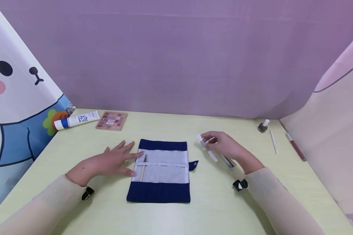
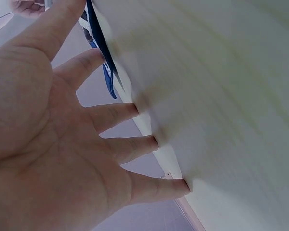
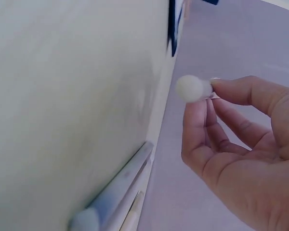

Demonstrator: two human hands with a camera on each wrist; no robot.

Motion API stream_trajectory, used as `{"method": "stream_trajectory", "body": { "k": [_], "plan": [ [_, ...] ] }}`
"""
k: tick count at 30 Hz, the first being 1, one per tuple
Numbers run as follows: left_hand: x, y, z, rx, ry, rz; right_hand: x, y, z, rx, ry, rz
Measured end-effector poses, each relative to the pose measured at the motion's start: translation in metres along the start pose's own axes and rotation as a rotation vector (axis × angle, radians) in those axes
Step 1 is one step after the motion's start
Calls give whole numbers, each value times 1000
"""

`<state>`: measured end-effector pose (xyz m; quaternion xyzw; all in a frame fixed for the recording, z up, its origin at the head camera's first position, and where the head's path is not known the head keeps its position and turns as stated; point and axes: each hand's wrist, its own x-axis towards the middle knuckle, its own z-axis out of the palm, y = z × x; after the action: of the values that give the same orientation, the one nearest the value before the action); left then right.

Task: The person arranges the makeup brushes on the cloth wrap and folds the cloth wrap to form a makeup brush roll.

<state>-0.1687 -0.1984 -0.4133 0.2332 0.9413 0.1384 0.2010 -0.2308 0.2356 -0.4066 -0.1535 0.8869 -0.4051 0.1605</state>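
Right hand (image 1: 223, 143) pinches a white stick (image 1: 210, 153), loose sticks (image 1: 227, 162) below. Splayed left hand (image 1: 113, 163) touches the pouch (image 1: 161, 193); tube (image 1: 79, 119) and palette (image 1: 111, 121) lie beyond

A navy-and-pale cloth case (image 1: 160, 192) lies opened flat on the bench (image 1: 164, 218), a dark-tipped stick (image 1: 142, 172) crossing its thin strap (image 1: 167, 164), left hand (image 1: 113, 162) touching its left edge, right hand (image 1: 222, 143) pinching a slanted whitish pen (image 1: 211, 153).

Round-ended white stick (image 3: 189, 89) in the right grip (image 3: 250, 168), slim sticks (image 3: 116, 188) nearby.
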Motion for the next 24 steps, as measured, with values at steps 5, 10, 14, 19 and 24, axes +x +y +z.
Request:
{"method": "stream_trajectory", "body": {
  "k": [5,10,14,19,24],
  "plan": [
    [0,0,0,3,2,-2,4,-7,-1,99,-22,-40],
    [-1,0,-1,-3,3,1,9,-17,0,149,-17,-27],
    [-2,1,-1,-10,1,0,15,-24,5,178,-6,-33],
    [-1,1,-1,-3,1,3,27,-33,15,253,4,-49],
    [-1,0,-1,-3,-5,-2,37,-43,30,331,10,-70]
  ]
}}
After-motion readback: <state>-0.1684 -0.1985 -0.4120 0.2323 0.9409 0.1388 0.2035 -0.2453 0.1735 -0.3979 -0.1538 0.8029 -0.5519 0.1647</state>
